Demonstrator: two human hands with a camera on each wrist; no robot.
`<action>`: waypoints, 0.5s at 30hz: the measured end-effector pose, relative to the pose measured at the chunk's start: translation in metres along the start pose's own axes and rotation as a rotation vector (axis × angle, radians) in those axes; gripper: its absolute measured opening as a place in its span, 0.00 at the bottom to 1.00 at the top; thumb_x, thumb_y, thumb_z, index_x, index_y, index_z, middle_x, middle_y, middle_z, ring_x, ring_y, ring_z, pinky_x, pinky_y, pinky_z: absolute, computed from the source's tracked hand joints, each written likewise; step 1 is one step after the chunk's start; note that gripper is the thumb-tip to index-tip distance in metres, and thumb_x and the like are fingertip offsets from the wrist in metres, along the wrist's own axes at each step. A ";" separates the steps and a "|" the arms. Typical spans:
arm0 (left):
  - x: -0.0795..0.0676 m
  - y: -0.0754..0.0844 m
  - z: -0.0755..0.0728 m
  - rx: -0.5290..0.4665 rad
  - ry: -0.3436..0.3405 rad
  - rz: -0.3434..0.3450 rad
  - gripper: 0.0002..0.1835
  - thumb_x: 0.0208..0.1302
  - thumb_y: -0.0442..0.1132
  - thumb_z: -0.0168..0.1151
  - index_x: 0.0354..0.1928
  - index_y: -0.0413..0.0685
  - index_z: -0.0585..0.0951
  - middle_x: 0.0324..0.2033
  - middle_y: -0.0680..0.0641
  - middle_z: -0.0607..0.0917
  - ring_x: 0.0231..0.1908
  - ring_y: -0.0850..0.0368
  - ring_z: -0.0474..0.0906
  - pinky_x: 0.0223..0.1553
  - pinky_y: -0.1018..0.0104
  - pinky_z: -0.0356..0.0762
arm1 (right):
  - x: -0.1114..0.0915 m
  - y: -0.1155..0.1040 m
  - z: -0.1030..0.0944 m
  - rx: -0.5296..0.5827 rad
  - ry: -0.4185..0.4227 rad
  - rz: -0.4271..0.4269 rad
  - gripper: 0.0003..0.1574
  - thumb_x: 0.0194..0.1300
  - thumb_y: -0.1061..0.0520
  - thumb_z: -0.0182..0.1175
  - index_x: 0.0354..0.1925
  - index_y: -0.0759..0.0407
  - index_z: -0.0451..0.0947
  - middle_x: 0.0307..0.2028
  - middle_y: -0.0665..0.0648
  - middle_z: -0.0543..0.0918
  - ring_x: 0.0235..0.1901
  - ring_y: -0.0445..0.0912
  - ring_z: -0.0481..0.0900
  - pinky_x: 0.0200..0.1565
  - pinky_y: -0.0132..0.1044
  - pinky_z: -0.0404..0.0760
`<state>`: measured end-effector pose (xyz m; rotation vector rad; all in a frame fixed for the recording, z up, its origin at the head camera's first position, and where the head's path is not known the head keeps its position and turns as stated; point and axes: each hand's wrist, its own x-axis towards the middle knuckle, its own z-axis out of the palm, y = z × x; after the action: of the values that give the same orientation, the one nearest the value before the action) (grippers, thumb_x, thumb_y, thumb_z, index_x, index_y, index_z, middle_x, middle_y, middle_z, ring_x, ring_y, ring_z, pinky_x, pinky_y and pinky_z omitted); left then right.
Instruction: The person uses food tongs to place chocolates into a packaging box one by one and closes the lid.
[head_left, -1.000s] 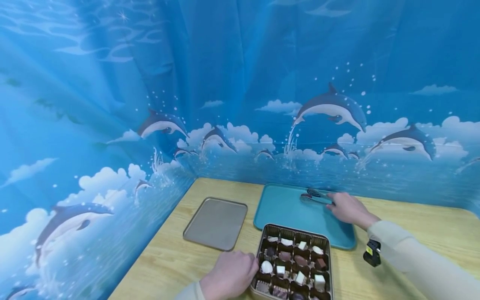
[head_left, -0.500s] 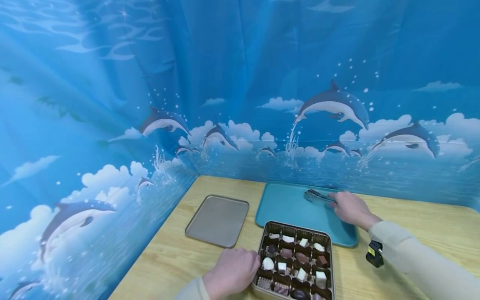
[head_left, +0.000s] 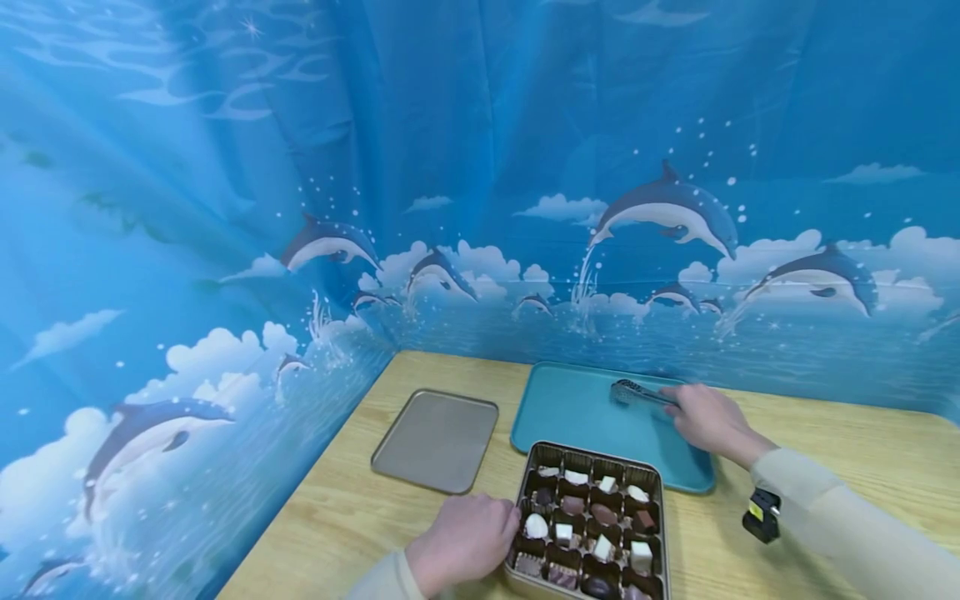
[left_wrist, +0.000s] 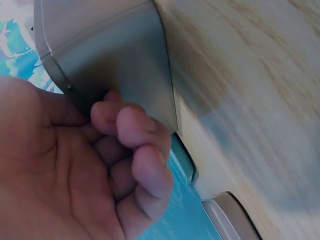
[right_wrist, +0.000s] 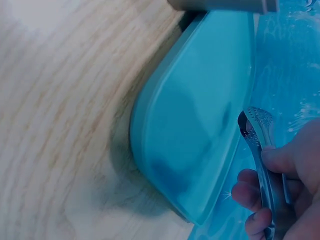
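Observation:
My right hand (head_left: 708,421) grips a pair of metal tongs (head_left: 639,392) over the back right of the teal tray (head_left: 577,408). In the right wrist view the thumb and fingers wrap the tongs (right_wrist: 267,170), whose perforated tips lie close together. A small brownish patch shows between the tips, too small to identify. My left hand (head_left: 468,537) is at the left side of a square tin (head_left: 522,500) with divided cells of brown and white chocolates (head_left: 573,506). In the left wrist view its fingers (left_wrist: 150,170) are loosely curled against the tin's outer wall (left_wrist: 125,55).
A flat grey-brown metal lid or tray (head_left: 437,442) lies left of the teal tray on the wooden table (head_left: 322,517). The tin stands right in front of the teal tray's near edge. A blue dolphin-print curtain (head_left: 480,208) hangs along the table's back and left.
The tongs' arms have come together from their spread position. My right hand has shifted slightly to the right. My left hand has kept its place beside the tin.

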<state>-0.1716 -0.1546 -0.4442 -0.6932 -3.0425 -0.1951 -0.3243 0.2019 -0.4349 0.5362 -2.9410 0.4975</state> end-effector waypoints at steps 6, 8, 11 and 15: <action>0.002 -0.001 -0.002 -0.035 -0.022 -0.002 0.23 0.79 0.48 0.45 0.20 0.57 0.73 0.14 0.56 0.71 0.16 0.62 0.69 0.20 0.66 0.72 | -0.015 -0.009 -0.010 0.008 0.020 -0.038 0.24 0.71 0.60 0.58 0.62 0.69 0.75 0.13 0.49 0.67 0.10 0.39 0.53 0.14 0.31 0.58; 0.002 -0.001 -0.002 -0.053 -0.031 -0.007 0.23 0.78 0.48 0.45 0.21 0.57 0.75 0.16 0.55 0.75 0.18 0.61 0.73 0.23 0.64 0.74 | -0.021 -0.013 -0.015 0.006 0.027 -0.052 0.24 0.71 0.60 0.59 0.62 0.68 0.75 0.14 0.48 0.67 0.11 0.39 0.54 0.14 0.32 0.59; 0.002 -0.002 -0.003 -0.066 -0.036 -0.008 0.23 0.78 0.49 0.45 0.23 0.56 0.77 0.17 0.55 0.76 0.21 0.60 0.75 0.27 0.62 0.77 | -0.030 -0.022 -0.022 0.003 0.044 -0.079 0.24 0.70 0.61 0.60 0.61 0.68 0.77 0.18 0.50 0.74 0.11 0.39 0.55 0.15 0.32 0.60; 0.002 -0.004 -0.004 -0.078 -0.039 0.010 0.22 0.78 0.48 0.45 0.23 0.56 0.76 0.16 0.56 0.73 0.19 0.62 0.71 0.25 0.64 0.76 | -0.041 -0.041 -0.029 0.005 0.074 -0.139 0.21 0.69 0.61 0.62 0.59 0.67 0.79 0.37 0.61 0.88 0.10 0.37 0.55 0.15 0.32 0.59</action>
<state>-0.1749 -0.1580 -0.4403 -0.7245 -3.0825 -0.3050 -0.2696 0.1890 -0.4018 0.7009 -2.8088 0.4980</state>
